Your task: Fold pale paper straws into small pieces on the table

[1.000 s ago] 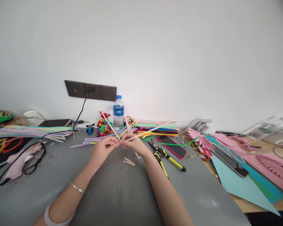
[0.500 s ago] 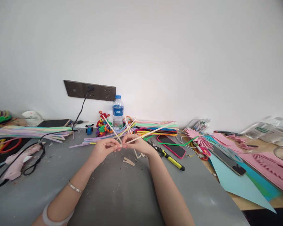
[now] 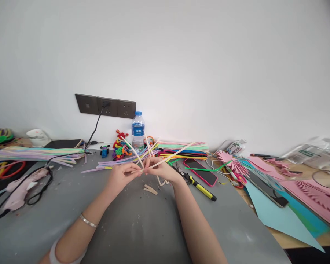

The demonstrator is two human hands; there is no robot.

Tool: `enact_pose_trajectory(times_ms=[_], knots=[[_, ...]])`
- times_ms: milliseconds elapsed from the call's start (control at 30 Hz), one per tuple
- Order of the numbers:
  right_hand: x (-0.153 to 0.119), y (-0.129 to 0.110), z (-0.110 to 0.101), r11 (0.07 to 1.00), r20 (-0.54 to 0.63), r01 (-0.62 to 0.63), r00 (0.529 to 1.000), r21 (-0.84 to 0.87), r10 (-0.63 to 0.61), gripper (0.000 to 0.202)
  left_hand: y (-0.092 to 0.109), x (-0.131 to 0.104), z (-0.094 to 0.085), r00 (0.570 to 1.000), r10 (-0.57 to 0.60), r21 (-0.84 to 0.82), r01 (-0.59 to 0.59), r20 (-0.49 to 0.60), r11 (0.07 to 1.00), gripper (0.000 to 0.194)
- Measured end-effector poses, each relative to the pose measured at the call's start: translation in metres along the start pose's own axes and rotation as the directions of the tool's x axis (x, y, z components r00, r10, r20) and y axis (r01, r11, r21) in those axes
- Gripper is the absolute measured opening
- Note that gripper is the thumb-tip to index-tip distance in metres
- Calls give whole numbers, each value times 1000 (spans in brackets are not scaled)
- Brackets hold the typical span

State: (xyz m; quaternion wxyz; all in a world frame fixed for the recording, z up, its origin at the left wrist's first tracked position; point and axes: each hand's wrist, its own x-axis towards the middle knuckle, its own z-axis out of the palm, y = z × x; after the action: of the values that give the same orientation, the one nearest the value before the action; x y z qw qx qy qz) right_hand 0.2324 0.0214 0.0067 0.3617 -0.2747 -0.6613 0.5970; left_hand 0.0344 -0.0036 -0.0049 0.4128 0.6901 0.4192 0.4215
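Both hands meet over the grey table, fingertips nearly touching. My left hand (image 3: 124,175) is closed in a pinch on the cream pipe cleaner. My right hand (image 3: 158,170) pinches the same cream pipe cleaner (image 3: 178,151), whose long end sticks out to the upper right; another cream length rises to the upper left from between the fingers. Where the lengths join is hidden by the fingertips. Below the hands lies a short folded cream piece (image 3: 150,189). Behind my right hand, a bent cream pipe cleaner (image 3: 161,182) partly shows.
Yellow-black pliers (image 3: 199,187) and a pink-cased phone (image 3: 202,171) lie to the right. A water bottle (image 3: 138,134) stands by the wall near bundles of coloured pipe cleaners (image 3: 183,153). A pink glue gun (image 3: 23,190) with black cord lies left; pink paper (image 3: 313,201) lies far right.
The hands stay almost in place, fingers still pinching. The long cream end has swung slightly to the left, and the left fingers have shifted a little on the pipe cleaner.
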Motion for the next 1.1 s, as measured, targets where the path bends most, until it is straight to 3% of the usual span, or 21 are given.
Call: enact_pose_trajectory(times_ms=[167,500,800,967,1100], knots=[[2,0,4,1000,-31,0,1000,-4,0,26,-1,1,0,998,42,39,-40,-44,998,14],[0,1,3,1000,1,4,1000,21,-4,24,-4,0,-1,998,64,24,-63,-12,998,12],[-3,-4,-2,999,82,-42,996,7,41,25,4,-1,-6,994,41,0,-41,105,999,21],[-5,-7,-6,999,120,-10,993,-45,15,21,10,-2,-7,983,-18,-47,27,182,999,21],[-8,-6,-8,998,213,-60,975,7,57,23,11,-3,-8,967,-67,-86,91,244,992,16]])
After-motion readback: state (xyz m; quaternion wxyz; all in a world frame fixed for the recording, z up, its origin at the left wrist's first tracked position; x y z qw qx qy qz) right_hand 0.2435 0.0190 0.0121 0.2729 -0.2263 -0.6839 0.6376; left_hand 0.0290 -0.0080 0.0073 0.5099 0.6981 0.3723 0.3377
